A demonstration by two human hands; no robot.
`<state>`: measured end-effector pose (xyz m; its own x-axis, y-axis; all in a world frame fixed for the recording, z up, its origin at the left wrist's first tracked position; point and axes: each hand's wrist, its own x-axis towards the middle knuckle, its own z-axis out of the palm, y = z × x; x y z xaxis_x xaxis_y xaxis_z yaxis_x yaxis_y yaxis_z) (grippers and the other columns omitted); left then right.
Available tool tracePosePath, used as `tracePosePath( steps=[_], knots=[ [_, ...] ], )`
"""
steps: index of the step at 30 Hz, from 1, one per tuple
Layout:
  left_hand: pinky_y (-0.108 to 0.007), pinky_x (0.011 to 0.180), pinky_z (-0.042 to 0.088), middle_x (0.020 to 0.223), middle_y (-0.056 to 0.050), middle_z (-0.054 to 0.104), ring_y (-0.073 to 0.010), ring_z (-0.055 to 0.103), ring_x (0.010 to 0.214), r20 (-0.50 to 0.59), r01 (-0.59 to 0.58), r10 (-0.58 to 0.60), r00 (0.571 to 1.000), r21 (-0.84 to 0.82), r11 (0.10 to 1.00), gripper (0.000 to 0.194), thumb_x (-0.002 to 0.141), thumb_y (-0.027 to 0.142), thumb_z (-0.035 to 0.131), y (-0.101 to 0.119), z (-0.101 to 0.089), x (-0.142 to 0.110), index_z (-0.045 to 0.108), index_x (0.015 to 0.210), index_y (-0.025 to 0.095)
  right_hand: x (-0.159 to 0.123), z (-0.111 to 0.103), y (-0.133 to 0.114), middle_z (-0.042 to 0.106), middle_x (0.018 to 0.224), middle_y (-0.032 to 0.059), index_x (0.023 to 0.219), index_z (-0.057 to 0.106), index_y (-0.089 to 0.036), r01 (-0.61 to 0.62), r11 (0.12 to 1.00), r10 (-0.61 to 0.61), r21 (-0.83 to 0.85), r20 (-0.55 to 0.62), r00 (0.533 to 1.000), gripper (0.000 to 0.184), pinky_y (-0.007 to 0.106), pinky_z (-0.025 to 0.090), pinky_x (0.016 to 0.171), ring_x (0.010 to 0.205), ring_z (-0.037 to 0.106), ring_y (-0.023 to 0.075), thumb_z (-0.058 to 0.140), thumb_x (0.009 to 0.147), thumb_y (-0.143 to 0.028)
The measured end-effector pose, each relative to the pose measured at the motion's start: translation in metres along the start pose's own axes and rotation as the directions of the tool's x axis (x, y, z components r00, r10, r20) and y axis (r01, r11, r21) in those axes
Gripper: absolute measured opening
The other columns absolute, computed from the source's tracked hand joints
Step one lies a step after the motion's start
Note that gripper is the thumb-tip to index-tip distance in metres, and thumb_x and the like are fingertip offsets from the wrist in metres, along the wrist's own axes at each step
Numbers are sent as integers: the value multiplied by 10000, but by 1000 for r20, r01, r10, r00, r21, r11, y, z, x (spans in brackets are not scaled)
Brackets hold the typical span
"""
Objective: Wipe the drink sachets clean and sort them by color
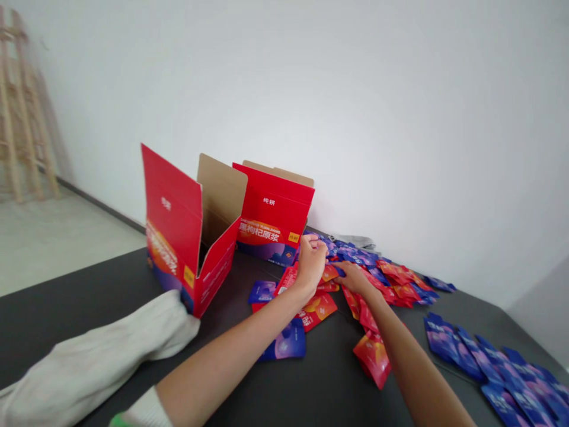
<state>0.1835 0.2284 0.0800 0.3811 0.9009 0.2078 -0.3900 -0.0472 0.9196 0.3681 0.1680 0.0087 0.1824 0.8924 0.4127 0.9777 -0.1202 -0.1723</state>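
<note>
My left hand point(312, 259) is above the pouches, its fingers curled in toward the palm; what they hold, if anything, is hidden. Just right of it, my right hand point(353, 277) reaches into the heap with its fingers closed on a small pouch point(339, 270), mostly covered by the hand. Below my wrists, red pouches point(317, 311) and a blue pouch point(287, 341) lie loosely overlapped. More red pouches point(373, 356) trail beside my right forearm. Behind my hands spreads a mixed heap of blue and red pouches point(400, 279).
An open red carton point(175, 237) stands at left with its flaps up. Another red carton point(271, 219) is behind it, near the wall. Blue pouches point(502, 367) lie in an overlapping row at right on the dark table point(338, 391). Pale fabric point(111, 350) stretches across the lower left.
</note>
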Motion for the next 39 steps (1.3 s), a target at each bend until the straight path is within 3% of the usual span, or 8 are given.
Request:
tracePosePath(
  steps=[5, 10, 15, 19, 24, 28, 33, 39],
  knots=[
    [-236, 684, 463, 935, -25, 592, -126, 598, 767, 39, 44, -45, 998, 26, 999, 248, 787, 147, 550, -12, 1, 2, 463, 1013, 202, -8, -14, -7, 675, 1026, 77, 987, 673, -174, -17, 990, 17, -142, 3, 1000, 183, 349, 472, 874, 938, 618, 189, 544, 905, -275],
    [-245, 713, 467, 843, 0, 587, -137, 586, 779, 141, 171, -172, 975, 22, 985, 160, 768, 181, 612, -27, 1, -6, 507, 887, 202, -19, -42, -24, 670, 975, 98, 946, 689, -181, -64, 971, 35, -230, -128, 991, 269, 357, 454, 835, 965, 588, 247, 428, 937, -248],
    [-295, 655, 522, 752, -22, 598, -177, 611, 763, 378, 415, -373, 847, -34, 909, 311, 808, 471, 611, -35, 3, -17, 556, 861, 170, -48, -66, -54, 640, 940, 91, 960, 657, -189, -54, 959, -40, -280, -321, 946, 300, 358, 445, 848, 937, 561, 228, 369, 964, -276],
    [-320, 619, 534, 690, -44, 628, -183, 621, 670, 523, 535, -426, 738, -69, 842, 422, 744, 552, 659, -39, 4, -22, 603, 820, 141, -78, -58, -88, 636, 892, 75, 929, 660, -216, 139, 946, -225, -293, -286, 931, 227, 349, 462, 837, 884, 580, 213, 433, 937, -218],
    [-250, 646, 507, 690, -28, 660, -142, 639, 650, 422, 484, -381, 822, -166, 859, 168, 805, 311, 612, -51, 4, -27, 629, 807, 145, -90, -49, -115, 646, 988, 70, 1006, 647, -237, 278, 956, -291, -92, -197, 936, 193, 374, 462, 912, 979, 598, 214, 471, 926, -227],
    [-290, 666, 529, 707, -50, 700, -176, 675, 681, 341, 424, -345, 874, -190, 885, 149, 816, 272, 575, -57, -1, -25, 657, 784, 152, -78, -61, -99, 667, 941, 43, 972, 664, -246, 129, 978, -125, 166, -31, 992, 209, 316, 513, 751, 843, 626, 189, 537, 888, -389],
    [-280, 645, 523, 687, -46, 708, -176, 675, 658, 218, 339, -298, 929, -182, 923, 102, 746, 254, 675, -65, -7, -17, 664, 716, 158, -46, -57, -41, 692, 990, 74, 1007, 675, -188, -210, 977, 210, -18, -38, 977, 261, 315, 486, 805, 897, 628, 201, 473, 883, -296],
    [-276, 602, 514, 637, -58, 701, -178, 669, 594, 148, 288, -267, 952, -146, 946, 101, 705, 220, 710, -69, -9, -15, 667, 676, 134, -10, -18, -14, 634, 1134, 100, 1106, 626, -156, -158, 982, 169, -107, 102, 980, 243, 372, 463, 927, 1026, 596, 198, 559, 880, -217]
  ],
)
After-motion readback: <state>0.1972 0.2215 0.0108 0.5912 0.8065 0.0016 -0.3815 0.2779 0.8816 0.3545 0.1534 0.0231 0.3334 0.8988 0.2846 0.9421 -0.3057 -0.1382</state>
